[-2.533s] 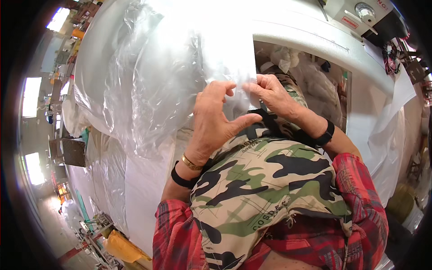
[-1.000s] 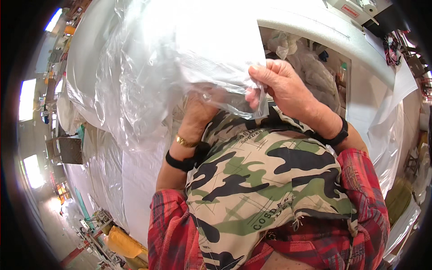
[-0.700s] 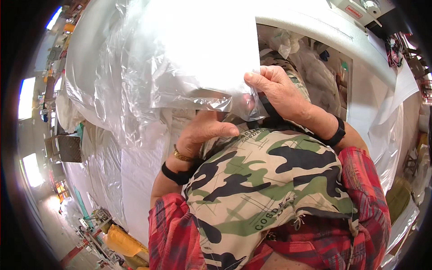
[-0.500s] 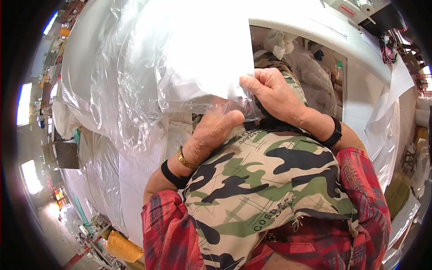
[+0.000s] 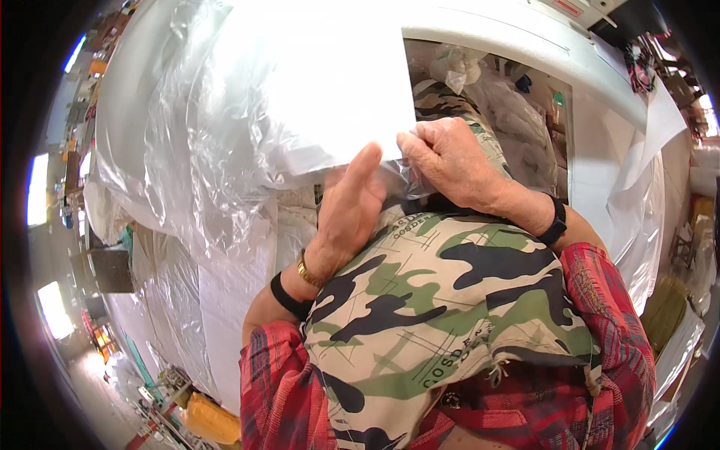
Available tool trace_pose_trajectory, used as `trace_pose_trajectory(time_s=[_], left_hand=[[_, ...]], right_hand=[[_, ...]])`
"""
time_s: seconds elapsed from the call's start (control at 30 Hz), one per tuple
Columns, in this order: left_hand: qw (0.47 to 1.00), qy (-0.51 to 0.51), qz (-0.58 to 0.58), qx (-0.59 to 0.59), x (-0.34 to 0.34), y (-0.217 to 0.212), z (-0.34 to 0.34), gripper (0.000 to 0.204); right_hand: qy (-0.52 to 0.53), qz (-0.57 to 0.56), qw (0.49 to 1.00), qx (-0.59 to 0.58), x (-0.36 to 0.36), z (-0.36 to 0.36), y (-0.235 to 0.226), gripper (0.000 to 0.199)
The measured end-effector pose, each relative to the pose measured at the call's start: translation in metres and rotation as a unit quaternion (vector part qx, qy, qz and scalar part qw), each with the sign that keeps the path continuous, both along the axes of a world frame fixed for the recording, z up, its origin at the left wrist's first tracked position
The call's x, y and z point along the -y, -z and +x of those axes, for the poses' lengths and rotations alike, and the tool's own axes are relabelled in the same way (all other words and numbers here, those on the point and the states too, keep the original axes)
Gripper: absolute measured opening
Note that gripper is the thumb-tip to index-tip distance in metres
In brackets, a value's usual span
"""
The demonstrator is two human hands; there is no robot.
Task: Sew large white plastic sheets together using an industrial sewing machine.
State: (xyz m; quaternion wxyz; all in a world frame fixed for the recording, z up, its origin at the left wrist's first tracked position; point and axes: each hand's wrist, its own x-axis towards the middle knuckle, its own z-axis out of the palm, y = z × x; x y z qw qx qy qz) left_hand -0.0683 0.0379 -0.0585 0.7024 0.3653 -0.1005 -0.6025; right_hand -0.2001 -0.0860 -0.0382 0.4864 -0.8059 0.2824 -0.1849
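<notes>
Your right hand (image 5: 457, 166) is pinching the near right corner of the clear plastic sheet (image 5: 214, 124), thumb against curled fingers, just beyond the camouflage apron (image 5: 442, 292), our landmark here. Your left hand (image 5: 346, 214) is just beyond the apron's upper left side, thumb raised at the sheet's near edge; its blurred fingers are partly hidden, so I can't tell whether it grips. The sheet itself spreads beyond and left of the apron, crinkled on the left, washed out by glare toward the middle. Your own hands cover bits of that near edge. Beyond the apron to the right, bunched clear plastic (image 5: 517, 112) fills an opening beside the white worktop (image 5: 517, 43), and part of a white machine (image 5: 581, 7) sits farther out. White sheeting (image 5: 656, 139) hangs right of the apron. Well left of it there's a brown box (image 5: 111, 270); lower left, an orange bundle (image 5: 212, 418).
</notes>
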Motion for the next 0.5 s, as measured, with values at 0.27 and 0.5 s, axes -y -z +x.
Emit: trace_pose_trajectory(time_s=[0.27,0.5], left_hand=[[0.988,-0.118,0.095,-0.037,0.002,0.007,0.009,0.004],[0.989,-0.002,0.136,-0.056,0.029,-0.012,0.0,0.023]], right_hand=[[-0.017,-0.012,1.0,-0.008,0.001,-0.004,0.003,0.041],[-0.009,-0.044,0.998,-0.045,0.0,-0.001,-0.001,0.038]])
